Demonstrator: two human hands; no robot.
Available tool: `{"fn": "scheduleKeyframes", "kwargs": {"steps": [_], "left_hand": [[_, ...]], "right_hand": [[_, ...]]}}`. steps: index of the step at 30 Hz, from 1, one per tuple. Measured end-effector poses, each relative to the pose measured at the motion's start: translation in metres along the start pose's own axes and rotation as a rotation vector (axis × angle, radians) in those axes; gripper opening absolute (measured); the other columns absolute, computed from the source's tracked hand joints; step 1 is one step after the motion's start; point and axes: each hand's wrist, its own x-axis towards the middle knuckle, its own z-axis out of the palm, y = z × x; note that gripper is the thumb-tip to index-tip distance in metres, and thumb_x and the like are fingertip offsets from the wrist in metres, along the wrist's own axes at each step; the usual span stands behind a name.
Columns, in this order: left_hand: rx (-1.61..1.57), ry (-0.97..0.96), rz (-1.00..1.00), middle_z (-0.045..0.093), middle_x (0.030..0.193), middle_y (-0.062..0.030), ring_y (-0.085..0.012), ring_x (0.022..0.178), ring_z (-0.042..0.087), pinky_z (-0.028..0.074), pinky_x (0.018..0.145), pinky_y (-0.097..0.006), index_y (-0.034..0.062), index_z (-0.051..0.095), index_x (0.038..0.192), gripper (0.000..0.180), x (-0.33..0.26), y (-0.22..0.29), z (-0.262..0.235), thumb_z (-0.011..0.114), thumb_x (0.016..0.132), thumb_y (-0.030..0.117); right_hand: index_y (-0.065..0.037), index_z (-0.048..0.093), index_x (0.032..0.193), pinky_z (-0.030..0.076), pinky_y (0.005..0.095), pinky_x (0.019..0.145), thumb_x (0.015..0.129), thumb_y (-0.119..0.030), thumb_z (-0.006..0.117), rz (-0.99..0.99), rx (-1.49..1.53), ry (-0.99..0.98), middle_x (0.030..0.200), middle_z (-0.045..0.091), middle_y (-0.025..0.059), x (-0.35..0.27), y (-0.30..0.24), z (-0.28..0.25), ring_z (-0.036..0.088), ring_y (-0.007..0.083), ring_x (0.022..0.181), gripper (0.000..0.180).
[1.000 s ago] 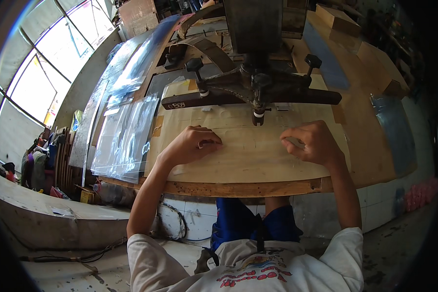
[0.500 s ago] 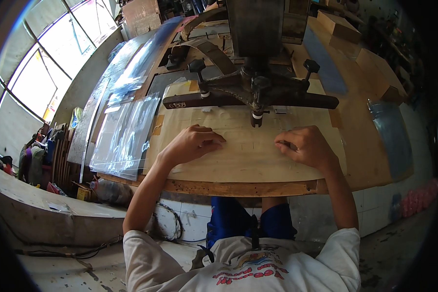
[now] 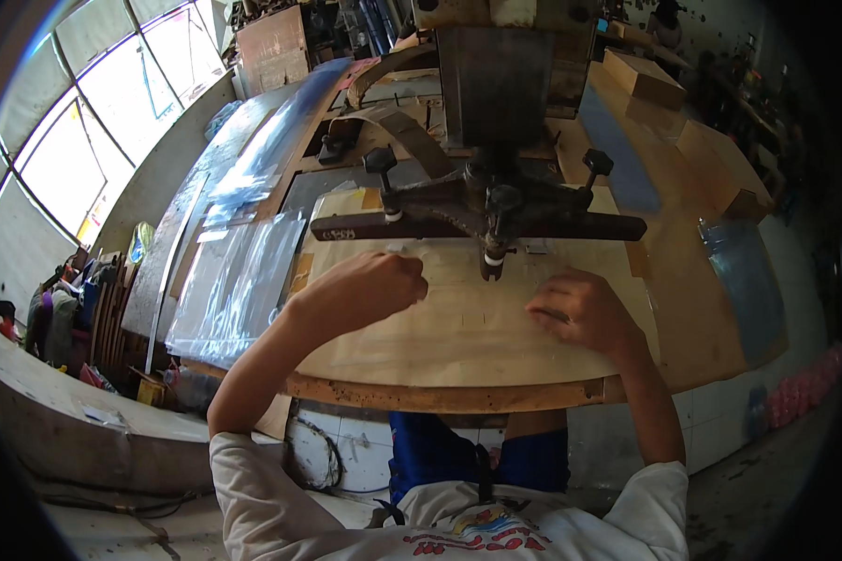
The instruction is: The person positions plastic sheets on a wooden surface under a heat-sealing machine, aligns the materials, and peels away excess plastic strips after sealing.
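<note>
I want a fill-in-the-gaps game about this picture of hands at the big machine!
1. Both hands, the left hand and the right hand, press flat on a thin clear ____ sheet.
2. The dark machine bar sits ____ the hands, farther from the person.
3. A stack of clear bags lies to the person's ____.
4. The table is made of ____.

Missing words: plastic; beyond; left; wood
</note>
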Motion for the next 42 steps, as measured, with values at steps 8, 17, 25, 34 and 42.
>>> {"fn": "scheduleKeyframes", "kwargs": {"steps": [8, 17, 25, 34, 42], "left_hand": [[0.026, 0.146, 0.072, 0.065, 0.098, -0.0062, -0.0245, 0.084, 0.072, 0.061, 0.074, -0.036, 0.0049, 0.072, 0.098, 0.013, 0.003, -0.015, 0.037, 0.07, 0.087, 0.01], [0.048, 0.285, 0.136, 0.064, 0.103, -0.0063, -0.0212, 0.089, 0.071, 0.062, 0.073, -0.033, 0.0059, 0.07, 0.1, 0.016, 0.006, -0.028, 0.054, 0.071, 0.083, 0.007], [0.0, 0.372, 0.06, 0.066, 0.107, -0.0084, -0.0242, 0.096, 0.071, 0.062, 0.076, -0.034, 0.0028, 0.067, 0.107, 0.025, 0.011, -0.02, 0.077, 0.068, 0.082, 0.005], [-0.146, 0.31, 0.001, 0.069, 0.112, -0.0101, -0.0289, 0.102, 0.07, 0.062, 0.082, -0.038, 0.0023, 0.066, 0.105, 0.021, 0.017, -0.019, 0.072, 0.065, 0.085, 0.003], [0.155, 0.339, 0.119, 0.068, 0.105, -0.0075, -0.0238, 0.095, 0.071, 0.064, 0.076, -0.032, 0.003, 0.067, 0.096, 0.013, 0.014, -0.014, 0.065, 0.071, 0.084, 0.005]], "right_hand": [[-0.01, 0.078, 0.098, 0.057, 0.0367, 0.079, 0.08, -0.013, 0.08, 0.056, -0.005, 0.007, 0.091, 0.071, 0.004, -0.006, 0.001, 0.016, 0.067, 0.0231, 0.085, 0.018], [-0.009, 0.079, 0.096, 0.057, 0.0358, 0.071, 0.082, -0.013, 0.081, 0.041, -0.109, 0.002, 0.091, 0.069, 0.006, 0.009, 0.0, 0.014, 0.068, 0.0235, 0.08, 0.014], [-0.006, 0.068, 0.1, 0.061, 0.0356, 0.072, 0.084, -0.005, 0.071, 0.077, -0.203, -0.234, 0.097, 0.065, 0.0075, 0.01, 0.0, 0.007, 0.071, 0.0266, 0.082, 0.016], [-0.01, 0.071, 0.097, 0.061, 0.0341, 0.071, 0.081, -0.012, 0.079, -0.227, -0.075, 0.037, 0.099, 0.069, 0.0041, 0.018, 0.038, 0.036, 0.072, 0.0215, 0.083, 0.018], [-0.011, 0.073, 0.098, 0.062, 0.0328, 0.07, 0.082, -0.013, 0.08, -0.217, -0.103, 0.053, 0.1, 0.07, 0.0029, 0.018, 0.034, 0.037, 0.072, 0.0193, 0.082, 0.018]]}}
